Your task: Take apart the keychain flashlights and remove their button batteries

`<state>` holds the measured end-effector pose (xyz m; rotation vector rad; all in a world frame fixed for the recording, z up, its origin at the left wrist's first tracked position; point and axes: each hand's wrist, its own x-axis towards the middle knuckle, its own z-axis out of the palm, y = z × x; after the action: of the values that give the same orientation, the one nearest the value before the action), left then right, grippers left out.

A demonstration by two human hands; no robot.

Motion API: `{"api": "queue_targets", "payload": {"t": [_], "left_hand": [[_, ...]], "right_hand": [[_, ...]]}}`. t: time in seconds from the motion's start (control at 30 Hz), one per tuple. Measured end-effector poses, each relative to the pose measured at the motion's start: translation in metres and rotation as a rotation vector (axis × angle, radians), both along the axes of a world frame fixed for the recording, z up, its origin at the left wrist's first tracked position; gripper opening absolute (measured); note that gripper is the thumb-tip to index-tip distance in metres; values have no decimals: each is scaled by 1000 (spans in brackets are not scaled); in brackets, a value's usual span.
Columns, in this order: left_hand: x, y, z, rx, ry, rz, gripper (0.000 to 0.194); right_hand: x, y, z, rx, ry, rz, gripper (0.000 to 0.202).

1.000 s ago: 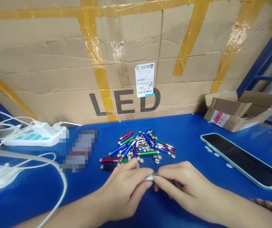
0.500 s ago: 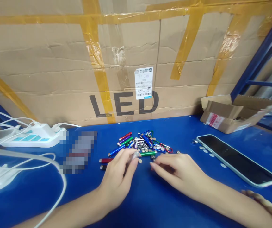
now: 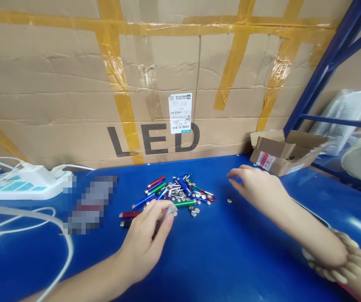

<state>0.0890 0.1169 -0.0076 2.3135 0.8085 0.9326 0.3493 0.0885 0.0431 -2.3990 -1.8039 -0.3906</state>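
Observation:
My left hand (image 3: 147, 241) is closed, thumb and fingers pinching a mini flashlight (image 3: 170, 209); only its silvery end shows and the palm hides the rest. Just beyond it lies a pile of coloured metal tubes, among them a green tube (image 3: 184, 204) and a blue tube (image 3: 144, 201). A red tube (image 3: 130, 215) and a black tube (image 3: 126, 224) stick out from behind that hand. Small carabiners, one of them red (image 3: 210, 195), mix with several button cells (image 3: 198, 196). My right hand (image 3: 256, 184) hovers right of the pile, thumb and forefinger slightly apart, nothing visible between them.
A big taped carton (image 3: 155, 96) stands across the back. An opened small box (image 3: 278, 157) sits at the back right by a blue rack post (image 3: 319, 71). At left are a white power strip (image 3: 26, 188) and loose cables. My right forearm mostly covers a phone (image 3: 311, 213).
My right hand has moved away from the pile, to the right and farther back, over the phone. The left hand keeps its pinch. The whole view has shifted slightly right.

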Motion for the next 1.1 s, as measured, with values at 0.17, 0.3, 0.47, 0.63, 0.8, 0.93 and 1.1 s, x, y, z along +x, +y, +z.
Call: {"api": "queue_targets", "payload": {"t": [0.17, 0.3, 0.47, 0.63, 0.8, 0.93, 1.1], "left_hand": [[1, 0, 1, 36, 10, 31, 14], [2, 2, 0, 112, -42, 2, 8], [3, 4, -1, 198, -64, -48, 11], [2, 4, -1, 222, -64, -51, 10], [2, 4, -2, 217, -81, -70, 7], [2, 4, -2, 182, -67, -102, 7], [2, 2, 1, 162, -54, -178, 9]], "right_hand": [[24, 3, -2, -94, 78, 74, 13], [20, 3, -9, -182, 237, 207, 9], [13, 6, -14, -219, 314, 244, 9], [8, 7, -14, -234, 393, 284, 3], [1, 6, -16, -232, 490, 323, 8], [-1, 7, -20, -219, 525, 334, 15], [-2, 9, -20, -276, 541, 346, 16]]}}
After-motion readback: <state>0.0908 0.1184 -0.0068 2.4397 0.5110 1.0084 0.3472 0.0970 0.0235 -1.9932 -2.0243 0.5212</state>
